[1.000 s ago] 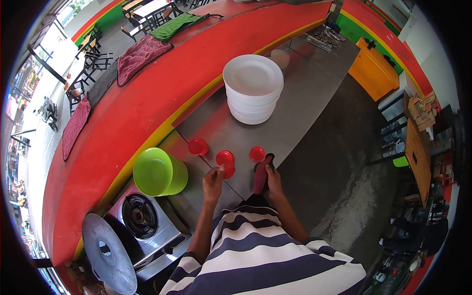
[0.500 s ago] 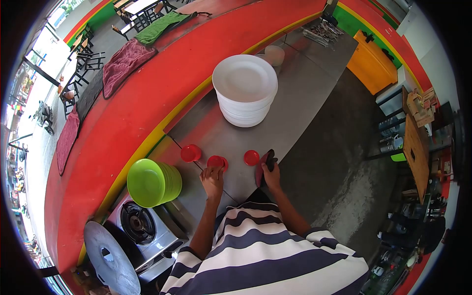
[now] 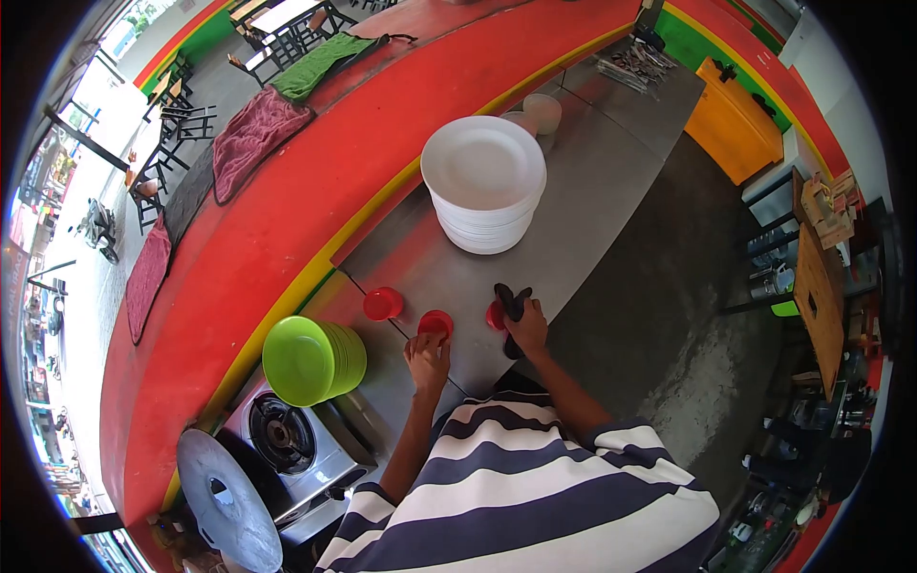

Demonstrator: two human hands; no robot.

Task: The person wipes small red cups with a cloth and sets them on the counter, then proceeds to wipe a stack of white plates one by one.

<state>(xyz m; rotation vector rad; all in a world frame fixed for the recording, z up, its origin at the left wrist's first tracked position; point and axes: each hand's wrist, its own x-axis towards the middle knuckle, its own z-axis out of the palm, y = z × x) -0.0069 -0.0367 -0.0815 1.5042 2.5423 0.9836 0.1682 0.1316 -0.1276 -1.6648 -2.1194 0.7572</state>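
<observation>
My left hand (image 3: pixel 427 361) has its fingers closed at the near rim of a small red cup (image 3: pixel 437 323) on the steel counter. My right hand (image 3: pixel 529 329) grips a folded dark cloth (image 3: pixel 513 300) at the counter's near right edge. Partly hidden behind that cloth is another red cup (image 3: pixel 494 316). A third red cup (image 3: pixel 383 304) stands apart, to the left and farther from me. Left of my left hand is a stack of lime-green bowls (image 3: pixel 310 361). Farther off, a tall stack of white plates (image 3: pixel 482 181) stands on the counter.
A gas stove (image 3: pixel 296 449) with a round metal lid (image 3: pixel 227 498) beside it sits at lower left. Translucent cups (image 3: pixel 542 113) stand behind the plates; cutlery (image 3: pixel 637 67) lies at the far end. A red ledge (image 3: pixel 315 191) with cloths borders the counter's left side.
My right hand has shifted the cloth slightly up and left, so it now covers part of the right red cup. My left fingers have slid to the near side of the middle cup.
</observation>
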